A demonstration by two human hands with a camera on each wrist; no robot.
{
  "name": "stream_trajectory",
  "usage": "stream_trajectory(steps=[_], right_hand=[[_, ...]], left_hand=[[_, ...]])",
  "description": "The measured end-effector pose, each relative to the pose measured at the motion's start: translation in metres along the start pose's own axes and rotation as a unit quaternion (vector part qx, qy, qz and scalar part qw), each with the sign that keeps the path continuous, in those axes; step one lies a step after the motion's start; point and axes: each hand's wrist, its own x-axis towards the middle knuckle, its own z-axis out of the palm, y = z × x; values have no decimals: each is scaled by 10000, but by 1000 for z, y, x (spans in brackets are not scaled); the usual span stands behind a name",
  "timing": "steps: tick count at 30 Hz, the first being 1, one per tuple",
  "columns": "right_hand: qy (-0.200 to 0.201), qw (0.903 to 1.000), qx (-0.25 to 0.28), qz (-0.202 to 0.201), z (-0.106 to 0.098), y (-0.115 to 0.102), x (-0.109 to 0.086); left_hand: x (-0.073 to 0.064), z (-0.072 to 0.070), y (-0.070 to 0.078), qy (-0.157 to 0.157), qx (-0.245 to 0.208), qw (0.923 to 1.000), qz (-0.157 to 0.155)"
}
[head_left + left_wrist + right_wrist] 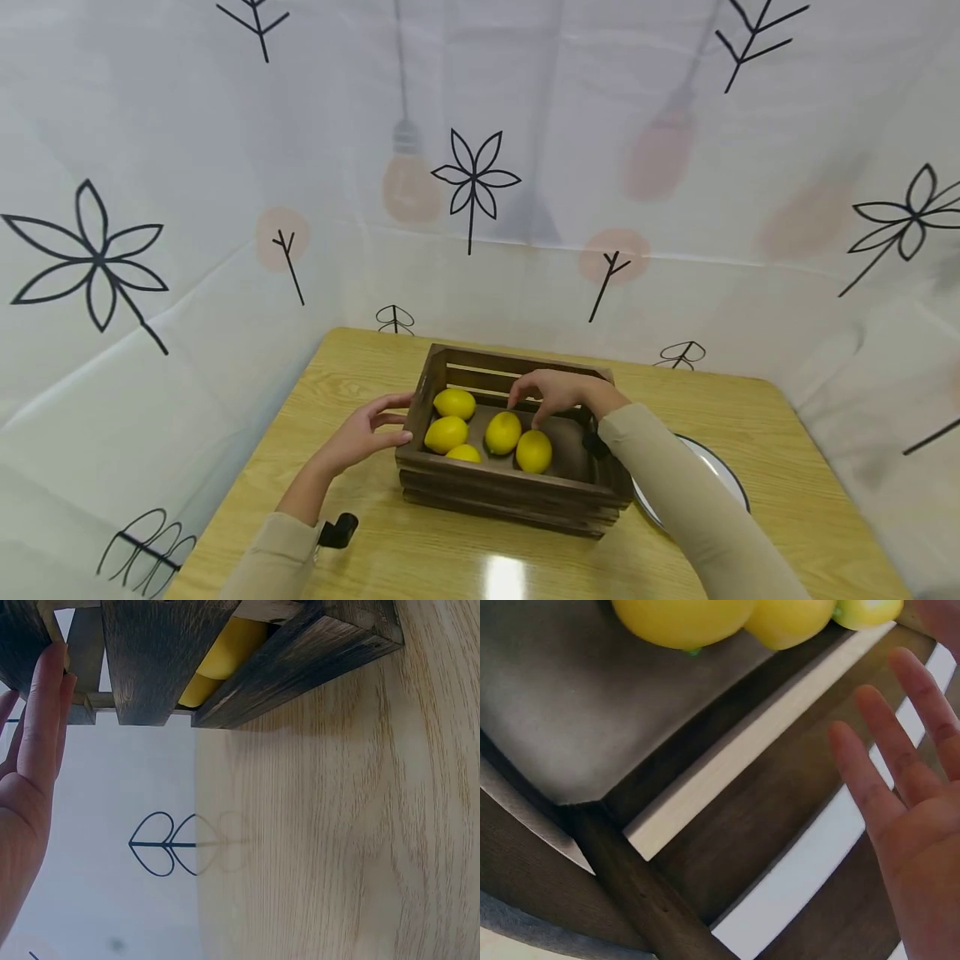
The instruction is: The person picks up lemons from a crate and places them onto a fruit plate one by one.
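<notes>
Reaching over the middle of the head frame, we had our right hand (562, 390) inside the slatted wooden crate (510, 488), above two lemons. Its fingers curved downward, released and grasping nothing; one fingertip hung close to the middle lemon (502, 433), and the thumb came down near the right-hand lemon (534, 452). Whether either touched the fruit, we could not tell. In the right wrist view those fingers were spread at the right edge, with lemons along the upper border.

Our left hand (362, 433) lay left of centre, at the crate's outer left end, its fingers extended rather than clenched. The left wrist view showed fingertips at a dark slat in the upper left, with yellow fruit visible through a gap.

We counted five lemons in the crate, which stood at lower centre: the two beneath our right hand, plus an upper lemon (454, 403), a left lemon (446, 434) and a lower lemon (464, 452) grouped toward its left end. The lower one was partly hidden by the front wall.

Right of the crate, we saw a dark-rimmed white plate (722, 472) on the wooden table (780, 492), partly covered by our right sleeve (697, 508). A patterned sheet (337, 125) filled the upper frame.
</notes>
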Motion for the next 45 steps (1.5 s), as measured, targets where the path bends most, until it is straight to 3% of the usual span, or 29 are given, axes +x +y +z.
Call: stream_trajectory(steps=[13,22,26,30,34,38,45], right_hand=[[-1169,9901,-178,755,13,10,15],[-1767,9708,-426,1569,24,14,21],[-2088,9590,-559,1832,32,11,21],[-2057,9516,-467,2237,36,10,20],[-1789,9564,-19,2308,35,11,18],[-1565,9700,136,1857,28,10,16],[-1040,9893,-86,1023,15,4,13]], left_hand=[[0,-1,0,-22,-25,10000,-81],[-7,3,27,-93,-123,9998,-81],[-7,2,28,-104,-96,9999,-88],[-7,3,30,-99,-113,9998,-100],[-7,4,32,-103,-115,9998,-106],[-7,5,34,-101,-116,9998,-133],[-8,4,32,-78,-98,9998,-160]])
